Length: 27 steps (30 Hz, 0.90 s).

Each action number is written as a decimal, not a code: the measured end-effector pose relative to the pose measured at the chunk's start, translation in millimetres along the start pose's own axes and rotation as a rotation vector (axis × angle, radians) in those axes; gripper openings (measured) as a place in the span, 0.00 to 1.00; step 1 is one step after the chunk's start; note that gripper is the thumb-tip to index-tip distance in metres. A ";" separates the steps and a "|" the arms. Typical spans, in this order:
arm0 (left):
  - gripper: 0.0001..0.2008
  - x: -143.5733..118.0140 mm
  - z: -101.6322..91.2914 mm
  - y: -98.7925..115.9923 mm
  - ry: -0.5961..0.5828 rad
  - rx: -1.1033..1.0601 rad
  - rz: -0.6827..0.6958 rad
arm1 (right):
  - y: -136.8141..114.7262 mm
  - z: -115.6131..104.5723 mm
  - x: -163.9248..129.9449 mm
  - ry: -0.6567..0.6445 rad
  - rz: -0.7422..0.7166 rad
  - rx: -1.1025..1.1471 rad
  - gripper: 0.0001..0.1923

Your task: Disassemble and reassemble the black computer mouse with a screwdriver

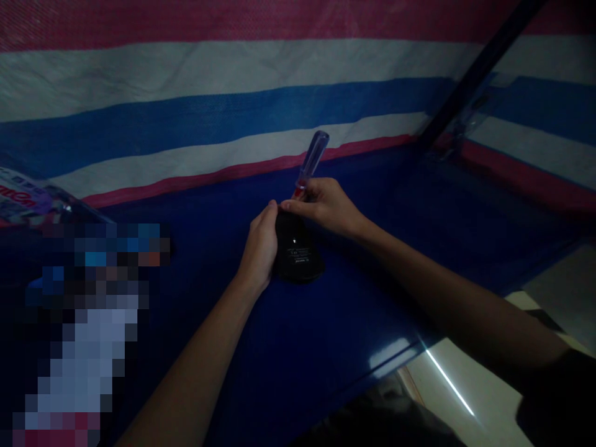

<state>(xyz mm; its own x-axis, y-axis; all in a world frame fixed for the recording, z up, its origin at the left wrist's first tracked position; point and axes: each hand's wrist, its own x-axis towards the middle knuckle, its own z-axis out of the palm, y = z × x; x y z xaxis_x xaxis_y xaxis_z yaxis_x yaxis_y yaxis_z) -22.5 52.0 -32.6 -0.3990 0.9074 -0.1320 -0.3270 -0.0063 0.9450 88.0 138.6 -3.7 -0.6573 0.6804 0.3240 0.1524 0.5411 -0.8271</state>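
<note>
A black computer mouse rests bottom up on the dark blue tabletop, small pale print showing on its underside. Along its left edge lies my left hand, closed against it with the thumb at the far end. My right hand is closed on a screwdriver with a clear purplish handle and a red collar. The handle leans up and to the right. Fingertips of both hands meet at the far end of the mouse and hide the screwdriver's tip.
Striped red, white and blue sheeting hangs behind the dark blue table. A shiny plastic package sits at the left, beside a pixelated patch. A dark post slants at the back right. Pale floor shows at lower right.
</note>
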 end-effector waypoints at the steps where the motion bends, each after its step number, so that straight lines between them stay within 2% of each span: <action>1: 0.16 0.0 0.4 -0.4 0.000 -0.004 0.000 | 0.0 0.0 -0.2 0.011 -0.002 -0.007 0.12; 6: 0.14 -0.3 1.1 -0.2 0.005 -0.013 0.023 | -1.7 -3.4 -0.5 0.023 0.001 0.008 0.11; 12: 0.16 -1.1 -0.1 0.8 0.002 0.063 0.014 | -3.4 -6.8 0.3 0.045 0.008 -0.010 0.12; 19: 0.13 -1.3 0.8 -0.1 0.017 0.038 0.043 | -0.8 -3.9 0.7 -0.049 0.001 -0.124 0.13; 24: 0.13 0.5 -0.3 -3.3 -0.058 0.021 0.114 | -0.9 0.9 0.0 0.037 -0.013 -0.136 0.15; 27: 0.12 0.7 -1.0 -3.7 -0.050 0.045 0.119 | -0.1 1.6 -0.3 0.104 -0.012 -0.085 0.18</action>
<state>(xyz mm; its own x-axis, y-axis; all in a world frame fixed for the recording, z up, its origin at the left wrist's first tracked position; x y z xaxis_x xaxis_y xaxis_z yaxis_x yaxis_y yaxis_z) -22.5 52.3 -36.6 -0.3893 0.9211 -0.0039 -0.2404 -0.0975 0.9658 87.0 137.5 -4.5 -0.5804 0.7184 0.3834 0.2095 0.5867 -0.7822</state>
